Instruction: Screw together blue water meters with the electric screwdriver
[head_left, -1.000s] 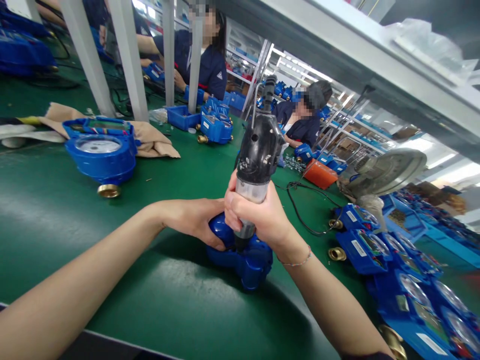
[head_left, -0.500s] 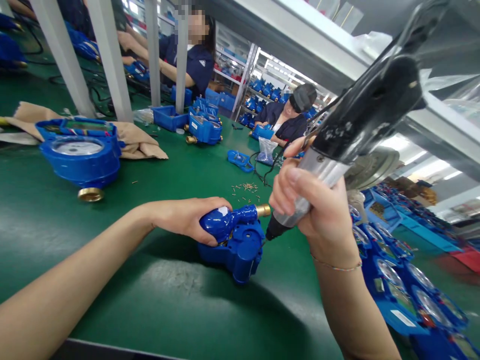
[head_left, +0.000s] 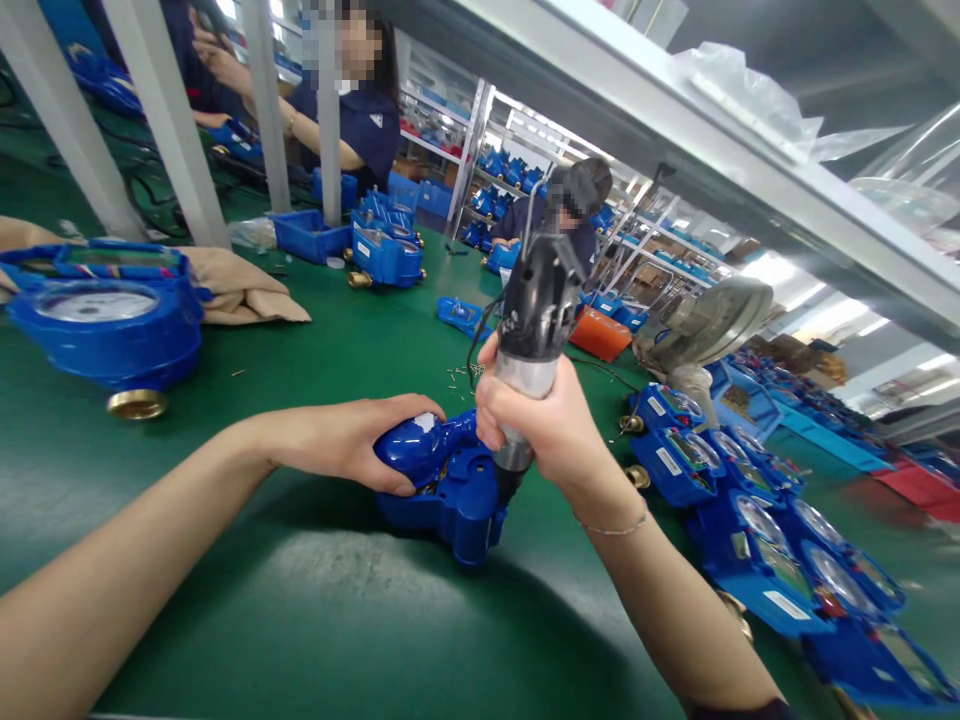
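Observation:
My left hand [head_left: 367, 440] is closed over the rounded body of a blue water meter [head_left: 469, 510], which lies face down on the green table. My right hand [head_left: 536, 410] grips an electric screwdriver [head_left: 536, 300] with a black top and a silver lower body. The tool stands nearly upright, and its black nose is at the right edge of the meter's housing. Whether the bit sits in a screw hole is hidden. Behind the meter lie several small screws [head_left: 459, 380], partly covered by my right hand and the tool.
Another water meter [head_left: 105, 320] stands at the left beside brown cloth-like wrapping [head_left: 247, 285]. Several assembled meters [head_left: 765, 570] line the right side, near a fan [head_left: 705, 320]. A blue bin [head_left: 311, 238] and a blue plastic part [head_left: 459, 315] lie farther back. A metal shelf beam [head_left: 675, 130] crosses above. Co-workers sit beyond.
My right hand has swung the screwdriver from a rightward slant to nearly upright, bringing its nose against the meter's right edge. My left hand keeps its hold. The camera view has shifted slightly right.

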